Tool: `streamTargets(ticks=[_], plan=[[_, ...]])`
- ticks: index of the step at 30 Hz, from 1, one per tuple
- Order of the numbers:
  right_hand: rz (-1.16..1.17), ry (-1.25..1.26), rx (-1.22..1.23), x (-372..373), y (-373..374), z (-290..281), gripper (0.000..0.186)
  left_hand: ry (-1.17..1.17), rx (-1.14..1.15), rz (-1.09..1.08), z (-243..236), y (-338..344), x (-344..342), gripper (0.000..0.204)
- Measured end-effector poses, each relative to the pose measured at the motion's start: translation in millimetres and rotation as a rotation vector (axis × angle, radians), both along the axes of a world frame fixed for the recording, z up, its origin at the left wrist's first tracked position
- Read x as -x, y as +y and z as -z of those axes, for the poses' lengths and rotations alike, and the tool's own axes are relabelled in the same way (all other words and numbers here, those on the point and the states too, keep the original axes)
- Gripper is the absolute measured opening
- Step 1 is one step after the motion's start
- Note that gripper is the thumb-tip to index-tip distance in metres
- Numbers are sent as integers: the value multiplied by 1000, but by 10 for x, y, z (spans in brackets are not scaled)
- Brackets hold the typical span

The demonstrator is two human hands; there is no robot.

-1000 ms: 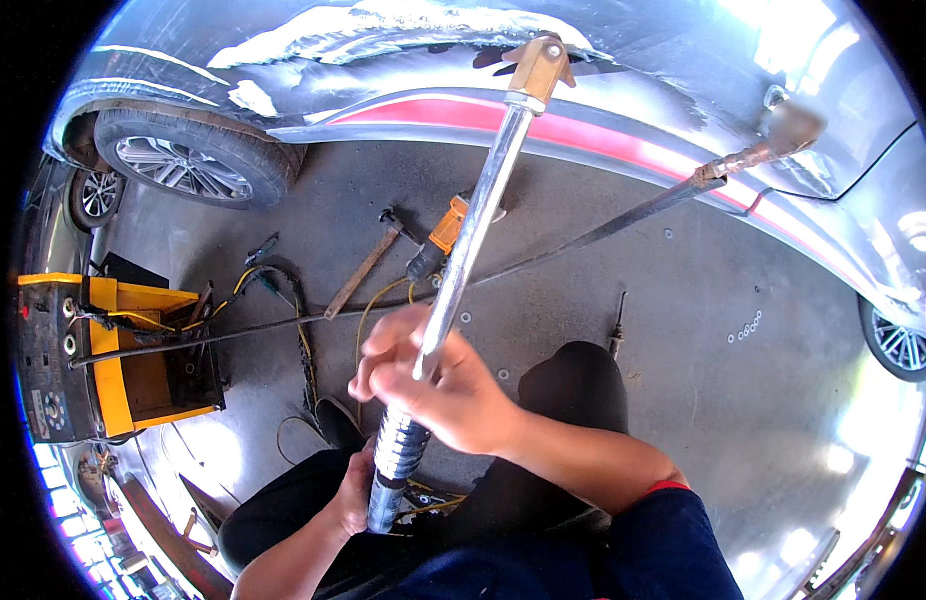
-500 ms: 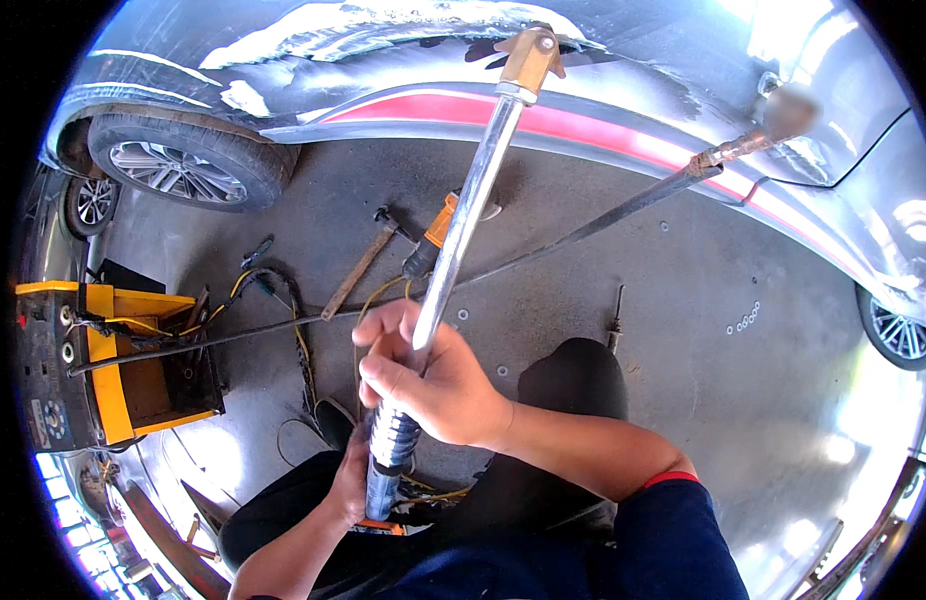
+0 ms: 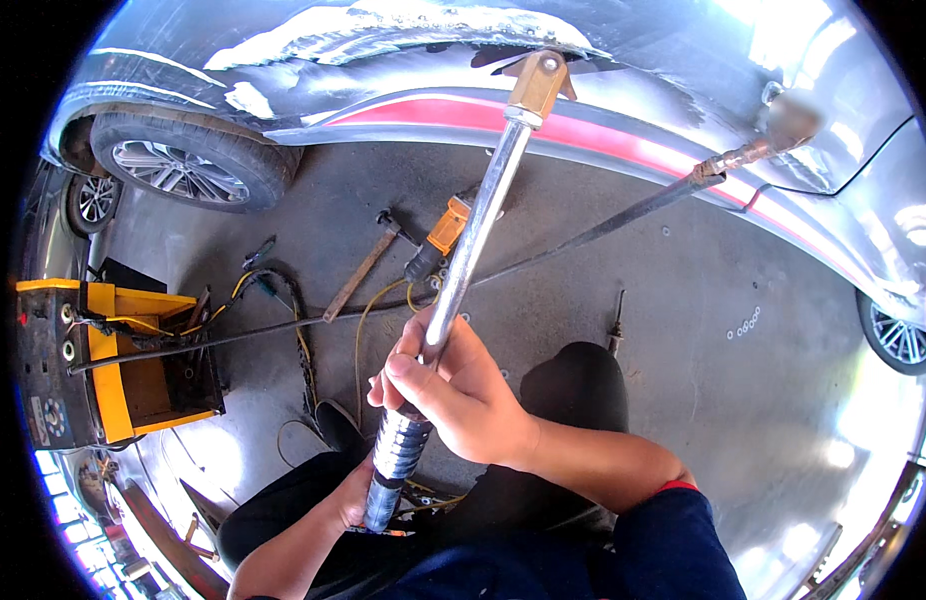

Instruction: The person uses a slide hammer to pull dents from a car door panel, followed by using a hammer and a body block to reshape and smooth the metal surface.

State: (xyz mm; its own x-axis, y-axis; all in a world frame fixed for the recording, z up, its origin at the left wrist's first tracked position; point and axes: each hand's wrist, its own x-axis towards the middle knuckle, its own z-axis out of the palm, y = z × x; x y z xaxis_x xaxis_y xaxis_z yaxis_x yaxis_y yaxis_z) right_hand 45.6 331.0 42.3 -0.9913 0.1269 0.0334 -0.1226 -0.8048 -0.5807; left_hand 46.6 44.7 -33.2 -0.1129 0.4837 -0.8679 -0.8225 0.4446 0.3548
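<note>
Grey concrete floor (image 3: 683, 330) runs under a dented silver car (image 3: 403, 60). At the floor's left edge sits a boxy yellow machine (image 3: 113, 370). The left hand (image 3: 358, 495) seems wrapped round the ribbed grip; the right hand (image 3: 453, 395) clasps the polished steel rod (image 3: 478, 225), brass-tipped against the panel.

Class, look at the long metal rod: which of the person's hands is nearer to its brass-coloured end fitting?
Right. The right hand grips the metal rod higher up, closer to the brass-coloured end fitting; the left hand holds the bottom end.
</note>
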Motion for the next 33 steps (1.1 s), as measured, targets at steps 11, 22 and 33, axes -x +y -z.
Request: streamTargets(ticks=[11,22,33], plan=[[-17,25,40,36,92,-10,10,94,-60,-94,-27,10,-46,51],[-80,47,-27,49,-23,73,25,-97,-51,-207,34,14,-95,55],[-99,21,57,39,-98,181,20,-36,24,-153,36,19,-36,53]])
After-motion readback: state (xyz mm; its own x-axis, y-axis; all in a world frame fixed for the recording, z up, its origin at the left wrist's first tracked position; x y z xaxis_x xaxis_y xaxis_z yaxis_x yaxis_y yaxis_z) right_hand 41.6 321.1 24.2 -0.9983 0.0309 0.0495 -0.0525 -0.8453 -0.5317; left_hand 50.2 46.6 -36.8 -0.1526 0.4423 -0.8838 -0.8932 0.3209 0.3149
